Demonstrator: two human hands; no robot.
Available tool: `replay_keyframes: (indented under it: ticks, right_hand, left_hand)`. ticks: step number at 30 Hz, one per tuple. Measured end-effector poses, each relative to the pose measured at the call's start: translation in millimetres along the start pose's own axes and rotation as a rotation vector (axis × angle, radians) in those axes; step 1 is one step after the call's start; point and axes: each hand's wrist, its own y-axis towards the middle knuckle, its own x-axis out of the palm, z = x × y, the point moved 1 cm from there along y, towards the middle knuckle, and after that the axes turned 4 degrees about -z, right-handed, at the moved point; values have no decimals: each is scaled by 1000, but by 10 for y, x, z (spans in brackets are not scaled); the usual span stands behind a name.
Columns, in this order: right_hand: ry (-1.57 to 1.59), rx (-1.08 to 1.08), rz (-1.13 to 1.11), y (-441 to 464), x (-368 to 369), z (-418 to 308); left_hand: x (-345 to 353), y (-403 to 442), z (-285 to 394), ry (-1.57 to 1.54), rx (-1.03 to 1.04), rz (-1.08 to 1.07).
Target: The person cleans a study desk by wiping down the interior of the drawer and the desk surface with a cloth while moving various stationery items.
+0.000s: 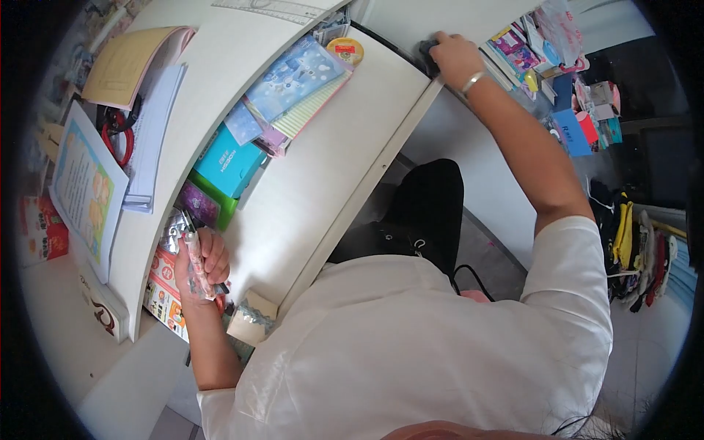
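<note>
At the left side of an open white drawer (pixel 323 169), my left hand (pixel 203 264) is closed round several pens (pixel 195 253), some in clear wrapping. Beneath and beside it lie a silver crinkled packet (pixel 173 231) and orange-and-white printed sheets (pixel 167 293). My right hand (pixel 456 59), with a bracelet at the wrist, rests at the drawer's far right corner, its fingers on a small dark object (pixel 428 57) that I cannot make out. A teal box (pixel 229 163), a blue patterned pouch (pixel 297 79) and a small cream box (pixel 253 317) lie in the drawer.
On the desktop above the drawer are a ruler (pixel 268 9), a yellow envelope (pixel 128 64), papers (pixel 158 139) and a red cable (pixel 126 147). Books and packets (pixel 517 55) stand at the upper right. Clothes (pixel 623 235) hang at the right.
</note>
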Motion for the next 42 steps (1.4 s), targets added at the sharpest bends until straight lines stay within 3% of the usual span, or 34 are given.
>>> replay_keyframes:
  ticks: [4,7,11,13,15,18,22,27,30,33,36,40,42]
  right_hand:
    - [471,190,272,-528,-381,402]
    - [780,375,82,-968,-168,498]
    - [829,420,157,-1213,159,639]
    - [1285,437,-10,-1163,128,712]
    - [1584,444,-103,-1114,132,705]
    - [1945,280,-227,-1003,-221,449]
    - [2042,95,-421,-694,-91,188]
    - [1323,-242,-472,-287,-122,-279]
    - [719,-211,150,-290,-41,-457]
    - [754,-214,-51,-434,-23,-623]
    - [589,-158,138,-606,-13,-848]
    - [751,-91,27,-496,-51,-1014]
    - [799,-246,-3,-557,-113,-1214]
  left_hand:
    - [-16,24,0,1,-17,-18]
    - [-15,8,5,14,-15,-7]
    - [-42,14,1,-11,-26,7]
    - [-46,-10,-7,-13,-33,28]
    - [-39,10,-1,6,-33,34]
    - [-43,22,-2,-3,-45,14]
    - [-40,17,-3,9,-59,40]
    - [-32,18,-8,30,-71,83]
    - [-33,22,-6,9,-77,79]
    - [-35,19,-7,38,-65,65]
    - [-42,23,-15,22,-72,64]
    - [-64,5,-11,24,-73,62]
    - [-43,10,-9,17,-64,52]
